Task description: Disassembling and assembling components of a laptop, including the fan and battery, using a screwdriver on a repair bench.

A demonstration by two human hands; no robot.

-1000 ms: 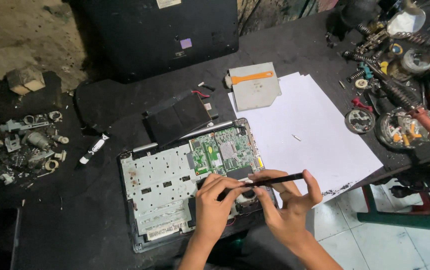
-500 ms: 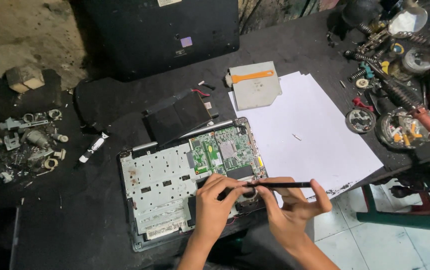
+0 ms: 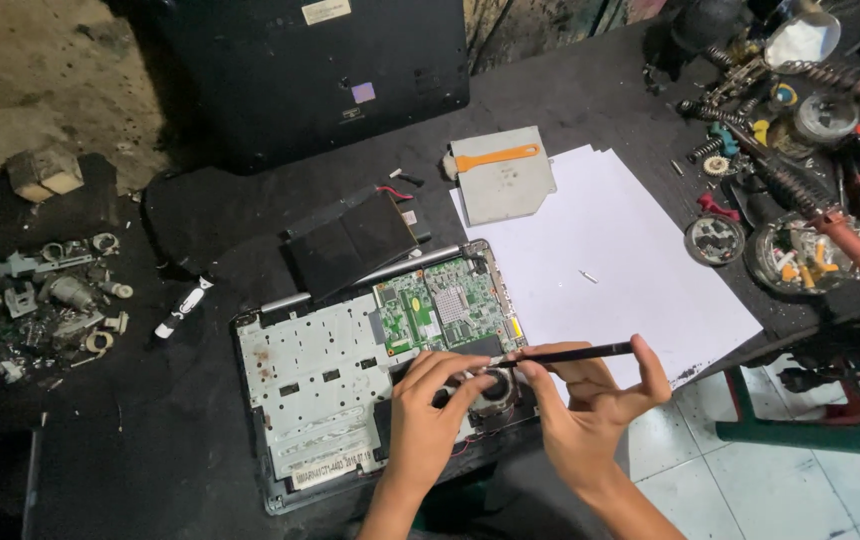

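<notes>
Working over an opened grey laptop base (image 3: 350, 390) lying on a black worktable (image 3: 130, 440), its green circuit board (image 3: 440, 305) exposed. Pinching a slim black screwdriver (image 3: 575, 353) in the curled right hand (image 3: 590, 405), shaft lying almost level, tip pointing left to the small round black cooling fan (image 3: 495, 385) at the base's near edge. Bracing that fan with the left hand (image 3: 430, 405), fingers bent and closed down onto it, thumb and forefinger just beside the screwdriver tip; whether anything small is being gripped between them cannot be told. Resting near the base's far edge, a flat black rectangular battery pack (image 3: 355, 245). Lying just right of the base, 1 large white paper sheet (image 3: 630, 260) with a tiny screw (image 3: 587, 276) on it. Sitting at the sheet's far corner, a grey flat drive casing (image 3: 505, 185) with an orange-handled brush (image 3: 490, 157) on top. Crowding the right end of the table, round tins of small parts (image 3: 790, 255); lying at the left end, grey metal scraps (image 3: 50, 300).
</notes>
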